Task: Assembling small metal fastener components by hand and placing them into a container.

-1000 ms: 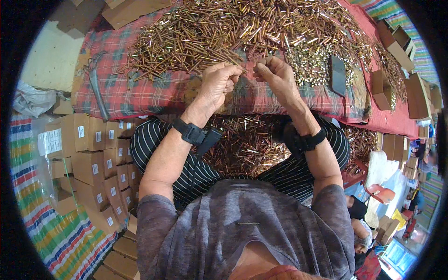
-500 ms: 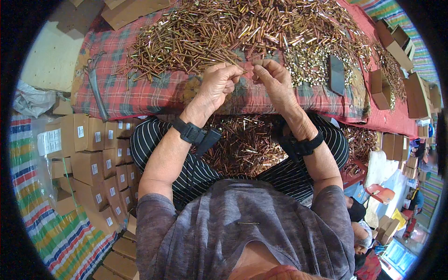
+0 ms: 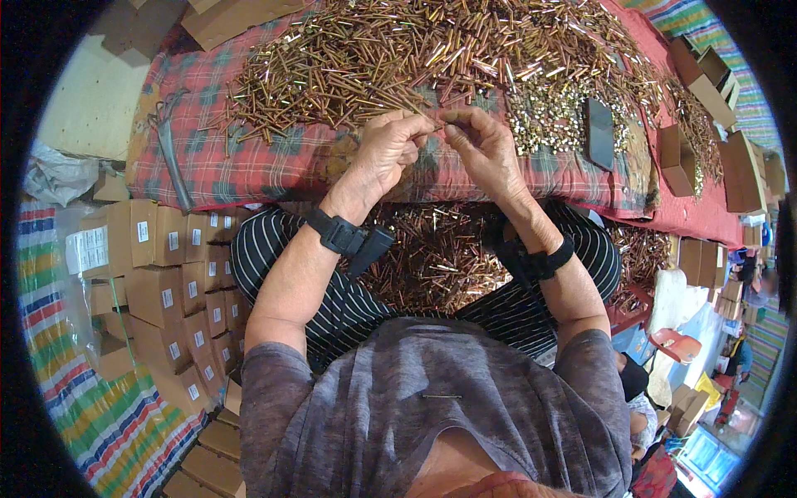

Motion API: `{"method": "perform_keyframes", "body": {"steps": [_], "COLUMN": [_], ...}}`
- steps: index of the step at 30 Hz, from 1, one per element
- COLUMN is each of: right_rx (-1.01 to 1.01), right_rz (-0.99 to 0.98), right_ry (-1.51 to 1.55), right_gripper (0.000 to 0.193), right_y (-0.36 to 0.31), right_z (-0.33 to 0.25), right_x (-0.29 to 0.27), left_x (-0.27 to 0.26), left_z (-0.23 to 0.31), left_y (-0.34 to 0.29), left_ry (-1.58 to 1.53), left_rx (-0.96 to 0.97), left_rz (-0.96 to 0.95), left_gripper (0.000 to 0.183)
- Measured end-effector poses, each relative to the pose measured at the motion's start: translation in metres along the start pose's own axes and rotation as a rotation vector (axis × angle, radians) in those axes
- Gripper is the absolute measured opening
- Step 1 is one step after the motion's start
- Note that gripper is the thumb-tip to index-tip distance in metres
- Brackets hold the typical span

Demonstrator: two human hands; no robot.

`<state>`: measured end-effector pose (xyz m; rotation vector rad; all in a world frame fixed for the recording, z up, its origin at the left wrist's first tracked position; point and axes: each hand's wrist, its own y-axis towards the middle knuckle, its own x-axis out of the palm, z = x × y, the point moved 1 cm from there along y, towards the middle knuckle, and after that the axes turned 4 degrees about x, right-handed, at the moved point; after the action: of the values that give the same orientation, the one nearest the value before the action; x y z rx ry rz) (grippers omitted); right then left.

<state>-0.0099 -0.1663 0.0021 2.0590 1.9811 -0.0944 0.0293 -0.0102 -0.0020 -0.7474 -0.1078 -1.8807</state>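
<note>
Above the near edge of a plaid-covered surface, my two hands meet almost fingertip to fingertip. My left hand [image 3: 390, 149] is closed in a pinch, with the tip of a thin metal rod [image 3: 437, 127] showing at its fingertips. My right hand [image 3: 488, 151] has thumb and forefinger curled together close to that tip; whatever they pinch is too small to make out. Beyond my left hand spreads a heap of thin copper-gold metal rods [image 3: 349, 70]. Past my right hand lies a pile of small shiny metal pieces [image 3: 544, 116].
A dark phone [image 3: 598, 134] rests on the small pieces, at right. A grey metal tool [image 3: 170, 162] lies at the left edge of the plaid cloth [image 3: 249, 170]. Stacked cardboard boxes [image 3: 155, 295] stand at left. More rods [image 3: 436, 257] lie below, between my knees.
My right hand has shifted slightly left, bringing its fingertips closer to those of my left hand. The left hand has hardly moved.
</note>
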Motion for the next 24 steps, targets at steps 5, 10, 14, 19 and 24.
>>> {"method": "perform_keyframes", "body": {"steps": [5, 10, 14, 19, 24], "right_rx": [-0.185, -0.087, -0.074, -0.046, -0.042], "right_rz": [-0.018, 0.044, 0.035, 0.021, 0.012], "right_ry": [-0.157, -0.139, -0.111, -0.115, -0.283], "right_gripper": [0.014, 0.017, 0.015, 0.012, 0.009], "right_y": [0.001, -0.001, -0.003, -0.003, -0.002], "right_z": [-0.01, -0.009, -0.007, -0.007, -0.009], "right_x": [-0.001, 0.001, 0.001, 0.002, 0.001], "left_x": [-0.002, -0.001, -0.003, -0.002, 0.001], "left_z": [-0.001, 0.0, 0.0, 0.002, 0.001], "left_y": [-0.001, -0.001, -0.001, -0.003, -0.005], "left_ry": [0.032, 0.003, -0.012, 0.049, 0.106], "left_rx": [-0.003, -0.011, -0.007, 0.012, 0.047], "left_rz": [-0.006, 0.005, -0.001, -0.01, 0.028], "left_gripper": [0.007, 0.006, 0.006, 0.006, 0.007]}}
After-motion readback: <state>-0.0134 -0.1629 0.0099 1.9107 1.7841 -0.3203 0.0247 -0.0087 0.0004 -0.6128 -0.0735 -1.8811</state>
